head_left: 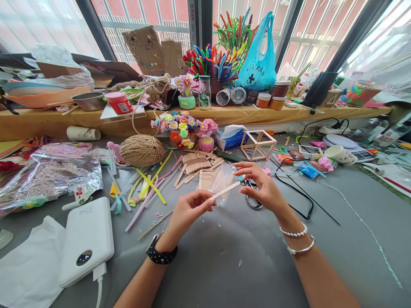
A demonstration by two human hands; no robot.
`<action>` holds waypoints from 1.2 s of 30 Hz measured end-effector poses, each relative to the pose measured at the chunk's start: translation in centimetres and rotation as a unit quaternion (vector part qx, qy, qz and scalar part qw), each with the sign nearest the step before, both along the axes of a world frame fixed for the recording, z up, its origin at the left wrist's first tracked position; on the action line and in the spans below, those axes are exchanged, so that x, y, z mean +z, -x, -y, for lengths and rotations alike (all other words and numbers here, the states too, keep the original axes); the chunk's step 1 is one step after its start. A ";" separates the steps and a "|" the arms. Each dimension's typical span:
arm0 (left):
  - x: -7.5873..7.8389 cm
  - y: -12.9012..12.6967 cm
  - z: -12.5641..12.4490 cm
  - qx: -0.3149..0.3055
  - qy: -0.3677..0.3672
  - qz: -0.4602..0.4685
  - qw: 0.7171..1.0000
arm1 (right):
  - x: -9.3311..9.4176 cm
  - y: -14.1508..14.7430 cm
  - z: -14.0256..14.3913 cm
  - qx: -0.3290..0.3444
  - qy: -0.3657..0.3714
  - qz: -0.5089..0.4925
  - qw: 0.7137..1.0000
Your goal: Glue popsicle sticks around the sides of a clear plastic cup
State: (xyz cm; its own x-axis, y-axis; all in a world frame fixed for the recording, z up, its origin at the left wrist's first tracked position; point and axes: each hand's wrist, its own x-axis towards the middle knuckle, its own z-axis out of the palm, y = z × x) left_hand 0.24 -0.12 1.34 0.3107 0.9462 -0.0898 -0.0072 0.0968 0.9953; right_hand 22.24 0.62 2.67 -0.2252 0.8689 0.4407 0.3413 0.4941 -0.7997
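My left hand pinches one end of a craft stick between thumb and fingers, and the stick slants up to the right. Over its free end, my right hand is open, thumb and fingers apart and off the stick. A clear plastic bag lies just behind the stick. Beyond it, loose craft sticks are piled on the table. Partly hidden by my right hand is a pair of scissors. An open box-shaped frame made of sticks stands farther back.
A white power bank with a cable lies at the left front. Behind are a twine ball, yellow pipe cleaners and fuzzy flowers. Black cord and a kitchen scale are on the right. A cluttered ledge runs along the windows.
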 end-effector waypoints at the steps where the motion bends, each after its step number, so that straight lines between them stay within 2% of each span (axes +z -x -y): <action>1: 0.0 0.0 0.0 -0.006 0.017 0.026 0.999 | 0.0 0.0 0.0 0.000 -0.003 -0.005 1.000; 5: -0.3 0.2 -0.1 -0.036 0.090 0.142 0.985 | -0.1 -0.1 -0.1 -0.002 -0.003 -0.025 1.000; 9: -0.5 0.4 -0.1 -0.073 0.214 0.294 0.929 | -0.2 0.2 -0.1 -0.016 0.003 -0.034 0.999; 11: -0.5 0.4 0.0 -0.080 0.253 0.342 0.901 | -0.2 0.4 -0.1 -0.025 0.007 -0.031 0.999; 14: -0.4 0.4 0.1 -0.086 0.278 0.375 0.880 | -0.2 0.7 -0.1 -0.035 0.009 -0.028 0.999; 18: -0.4 0.4 0.2 -0.097 0.290 0.387 0.870 | -0.3 0.9 -0.2 -0.046 0.010 -0.031 0.998; 22: -0.5 0.5 0.2 -0.094 0.288 0.386 0.871 | -0.7 0.5 -0.4 -0.124 0.009 -0.077 0.989; 27: -0.5 0.5 0.2 -0.081 0.279 0.367 0.884 | -0.6 -1.1 -0.7 -0.281 0.047 -0.156 0.946; 30: -0.4 0.6 0.1 -0.069 0.276 0.361 0.888 | -0.4 -2.5 -0.9 -0.371 0.002 -0.201 0.907; 34: -0.4 0.7 0.0 -0.059 0.279 0.371 0.884 | -0.6 -3.7 -1.3 -0.436 -0.050 -0.292 0.850; 36: -0.4 0.7 0.0 -0.050 0.269 0.362 0.891 | -0.8 -3.4 -1.4 -0.460 -0.068 -0.293 0.835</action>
